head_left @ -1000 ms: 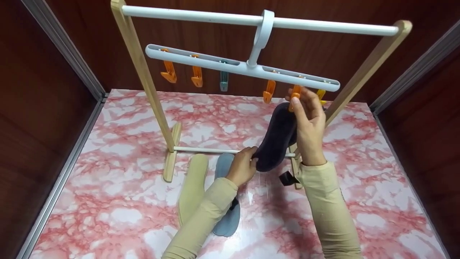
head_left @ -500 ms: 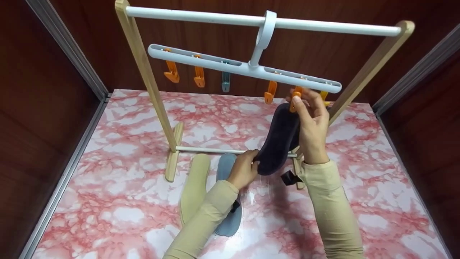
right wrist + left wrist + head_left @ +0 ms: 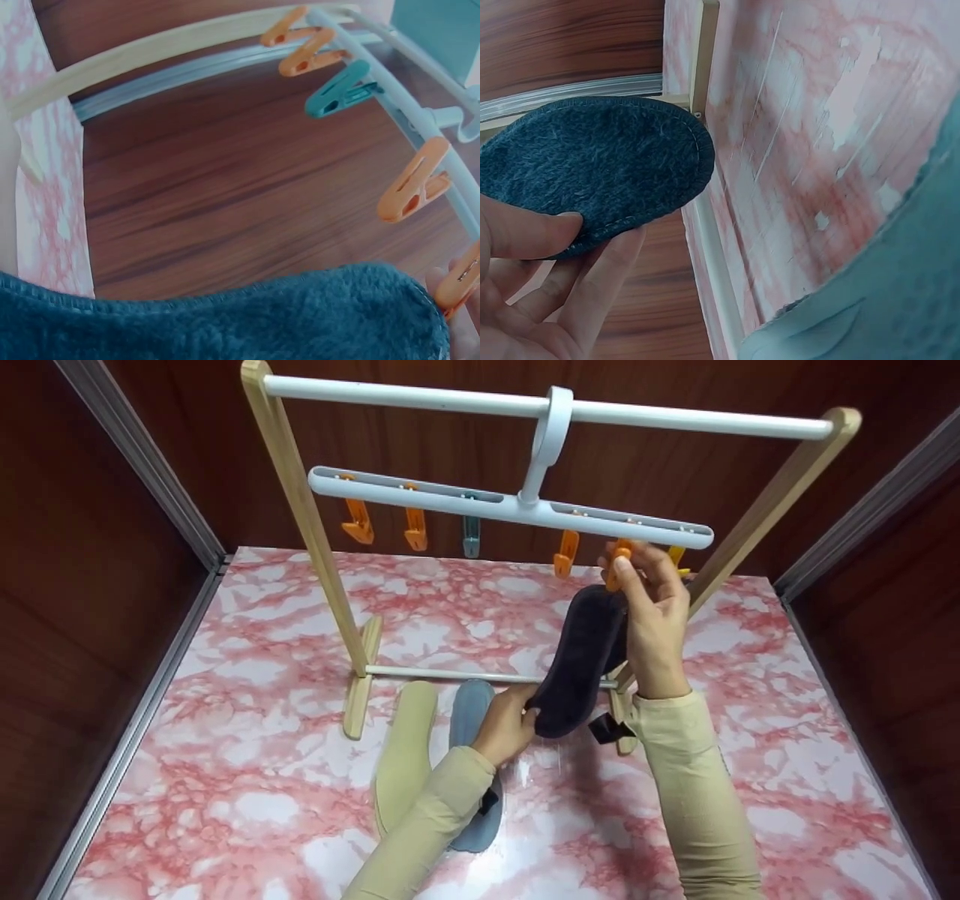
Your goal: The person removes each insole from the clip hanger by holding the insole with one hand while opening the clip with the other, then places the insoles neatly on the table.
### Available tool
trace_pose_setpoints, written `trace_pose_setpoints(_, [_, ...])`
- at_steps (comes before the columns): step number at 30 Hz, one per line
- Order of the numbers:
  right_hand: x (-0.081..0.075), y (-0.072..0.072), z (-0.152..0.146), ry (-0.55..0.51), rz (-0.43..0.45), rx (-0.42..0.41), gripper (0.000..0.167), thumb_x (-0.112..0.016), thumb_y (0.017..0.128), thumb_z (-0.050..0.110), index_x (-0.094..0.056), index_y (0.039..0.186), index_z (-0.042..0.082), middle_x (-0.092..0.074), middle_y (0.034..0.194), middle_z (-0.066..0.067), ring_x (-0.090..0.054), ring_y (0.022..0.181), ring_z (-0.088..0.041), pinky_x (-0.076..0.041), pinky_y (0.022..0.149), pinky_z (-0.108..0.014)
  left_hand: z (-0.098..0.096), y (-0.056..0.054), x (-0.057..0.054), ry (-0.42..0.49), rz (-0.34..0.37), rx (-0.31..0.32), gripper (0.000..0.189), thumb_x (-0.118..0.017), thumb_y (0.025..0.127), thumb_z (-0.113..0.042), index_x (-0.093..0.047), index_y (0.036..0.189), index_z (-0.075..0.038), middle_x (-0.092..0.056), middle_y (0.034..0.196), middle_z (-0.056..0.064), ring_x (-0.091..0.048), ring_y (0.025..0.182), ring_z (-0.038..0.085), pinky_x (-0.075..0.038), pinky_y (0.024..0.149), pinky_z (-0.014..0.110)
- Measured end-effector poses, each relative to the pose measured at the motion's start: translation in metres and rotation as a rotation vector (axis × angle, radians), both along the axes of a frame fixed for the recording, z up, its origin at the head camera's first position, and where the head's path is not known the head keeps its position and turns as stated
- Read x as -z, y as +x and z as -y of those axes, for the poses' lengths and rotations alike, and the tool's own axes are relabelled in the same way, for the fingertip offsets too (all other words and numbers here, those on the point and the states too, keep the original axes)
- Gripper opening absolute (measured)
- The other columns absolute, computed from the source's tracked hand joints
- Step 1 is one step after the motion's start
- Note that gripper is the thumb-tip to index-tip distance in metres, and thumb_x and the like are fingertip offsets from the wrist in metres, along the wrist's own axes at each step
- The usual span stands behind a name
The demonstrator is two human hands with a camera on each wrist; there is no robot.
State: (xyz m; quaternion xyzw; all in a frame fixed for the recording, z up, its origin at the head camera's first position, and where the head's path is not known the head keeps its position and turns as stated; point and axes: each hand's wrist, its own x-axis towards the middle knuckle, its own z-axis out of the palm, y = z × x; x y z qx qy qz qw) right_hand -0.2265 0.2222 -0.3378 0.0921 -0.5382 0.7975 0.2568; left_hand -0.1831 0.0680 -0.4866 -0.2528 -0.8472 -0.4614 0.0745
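My left hand [image 3: 508, 727] pinches the lower end of a dark fuzzy insole [image 3: 574, 667] between thumb and fingers, also seen up close in the left wrist view. The insole slants up toward my right hand [image 3: 654, 615], which pinches an orange clip [image 3: 619, 566] on the white hanger [image 3: 450, 496]. In the right wrist view that orange clip [image 3: 461, 281] is right at the insole's upper end. Part of another dark piece [image 3: 618, 652] shows behind the insole, mostly hidden by my right hand. Beyond my fingers is a yellow clip [image 3: 677, 556].
Other orange clips [image 3: 416, 529] and a teal clip [image 3: 471, 536] hang from the hanger, hooked on a rack's white rod [image 3: 405, 396]. A beige insole [image 3: 405, 757] and a grey-blue insole [image 3: 469, 712] lie on the marbled surface [image 3: 247, 720]. Wood-look panels [image 3: 90, 585] enclose the sides and back.
The dark insole has dropped slightly with my left hand. The hanger's left end has sunk a little, so it tilts less. My right hand keeps its pinch on the orange clip.
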Motion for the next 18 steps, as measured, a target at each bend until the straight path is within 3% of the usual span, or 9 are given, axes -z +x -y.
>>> trace_pose_setpoints(7, [0.003,0.002,-0.001,0.002,0.005,-0.034,0.027,-0.054,0.091,-0.008,-0.064,0.114,0.002,-0.066,0.111,-0.022,-0.068,0.095,-0.025,-0.053,0.087,-0.033,0.004,0.007,0.006,-0.012,0.016,-0.009,0.02,-0.06,0.08,0.009,-0.066,0.097,0.0,-0.068,0.09,0.012,-0.065,0.084,0.023,-0.052,0.076,0.032])
trace_pose_setpoints(13, [0.005,0.002,-0.001,0.001,0.004,-0.067,0.03,-0.055,0.091,-0.006,-0.062,0.12,0.0,-0.065,0.115,-0.022,-0.068,0.099,-0.027,-0.052,0.089,-0.034,0.009,0.014,0.009,-0.013,0.047,-0.007,0.011,-0.06,0.081,0.009,-0.062,0.088,-0.001,-0.063,0.08,0.01,-0.059,0.075,0.019,-0.049,0.067,0.025])
trace_pose_setpoints(18, [0.007,0.003,-0.001,-0.024,0.002,-0.095,0.03,-0.056,0.092,-0.004,-0.062,0.121,0.0,-0.065,0.114,-0.021,-0.067,0.101,-0.029,-0.052,0.091,-0.035,0.013,0.019,0.011,-0.013,0.017,-0.003,0.01,-0.061,0.079,0.009,-0.06,0.083,0.001,-0.061,0.075,0.01,-0.058,0.069,0.022,-0.046,0.064,0.026])
